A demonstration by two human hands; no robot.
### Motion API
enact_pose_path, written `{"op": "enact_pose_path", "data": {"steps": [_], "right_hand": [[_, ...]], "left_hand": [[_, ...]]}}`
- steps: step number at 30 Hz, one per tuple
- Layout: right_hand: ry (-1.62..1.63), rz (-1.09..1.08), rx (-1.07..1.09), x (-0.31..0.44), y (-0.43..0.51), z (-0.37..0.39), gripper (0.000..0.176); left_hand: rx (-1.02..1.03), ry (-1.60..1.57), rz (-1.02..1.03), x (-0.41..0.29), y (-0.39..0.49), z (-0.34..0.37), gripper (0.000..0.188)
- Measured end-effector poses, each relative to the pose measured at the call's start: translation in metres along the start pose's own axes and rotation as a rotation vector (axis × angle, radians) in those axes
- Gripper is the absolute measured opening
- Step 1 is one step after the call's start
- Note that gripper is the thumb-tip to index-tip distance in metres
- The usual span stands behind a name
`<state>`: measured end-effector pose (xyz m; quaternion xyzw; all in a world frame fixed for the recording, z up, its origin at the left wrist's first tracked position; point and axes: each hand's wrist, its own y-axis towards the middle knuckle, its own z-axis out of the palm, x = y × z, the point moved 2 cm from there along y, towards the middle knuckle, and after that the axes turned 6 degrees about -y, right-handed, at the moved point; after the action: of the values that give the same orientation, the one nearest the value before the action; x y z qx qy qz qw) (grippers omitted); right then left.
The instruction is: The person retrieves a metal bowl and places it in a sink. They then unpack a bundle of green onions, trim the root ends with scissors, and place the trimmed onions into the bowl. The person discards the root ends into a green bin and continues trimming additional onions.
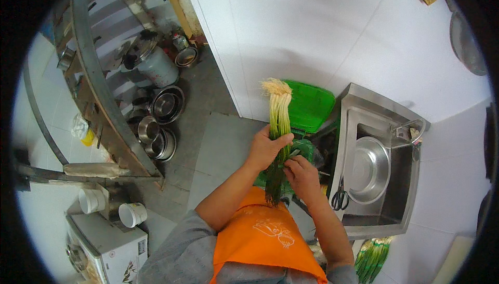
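A long bunch of green onions (pixel 280 108) is in my left hand (pixel 266 148), with fingers and thumb wrapped around its middle. The pale roots point away from me and the dark green tops hang toward my orange apron. My right hand (pixel 303 175) is at the right side of the green tops with its fingers curled in. A narrow greyish strip shows by those fingertips, and whether they pinch it is unclear. Below the bunch stands a green bin lined with a green bag (pixel 306 147), its green lid (pixel 310 104) tipped back against the wall.
At right, a steel sink (pixel 403 227) holds a metal basin (pixel 368 171); black-handled scissors (pixel 340 199) lie at its near-left edge. More bundled green onions (pixel 373 258) lie below it. Metal bowls (pixel 167 104) and a large pot (pixel 156 65) stand left. A white chest (pixel 121 249) is lower left.
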<state>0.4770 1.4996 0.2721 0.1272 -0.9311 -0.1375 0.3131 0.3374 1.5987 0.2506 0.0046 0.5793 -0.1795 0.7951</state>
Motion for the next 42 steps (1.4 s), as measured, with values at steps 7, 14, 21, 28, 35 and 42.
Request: {"op": "enact_pose_path", "data": {"steps": [7,14,21,28,35,42], "right_hand": [[0.573,0.439,-0.009,-0.028,-0.025,0.015,0.01],[1.068,1.11,-0.252,-0.094,-0.087,0.066,0.006],[0.708,1.115,-0.174,-0.128,-0.123,0.089,0.017],[0.639,1.138,-0.021,-0.162,-0.134,0.129,0.036],[0.823,1.05,-0.083,-0.109,-0.083,0.087,0.041],[0.789,0.78,-0.177,-0.034,-0.016,0.036,0.041]], "left_hand": [[0.039,-0.298,-0.054,-0.011,-0.001,-0.002,0.031],[0.042,-0.489,0.239,-0.056,0.0,-0.028,0.045],[0.079,-0.072,0.289,-0.076,-0.013,-0.073,0.053],[0.13,0.418,-0.064,-0.047,-0.028,-0.082,0.046],[0.251,0.617,-0.169,-0.012,-0.04,-0.053,0.063],[0.357,0.753,-0.216,0.017,-0.046,-0.006,0.074]]}}
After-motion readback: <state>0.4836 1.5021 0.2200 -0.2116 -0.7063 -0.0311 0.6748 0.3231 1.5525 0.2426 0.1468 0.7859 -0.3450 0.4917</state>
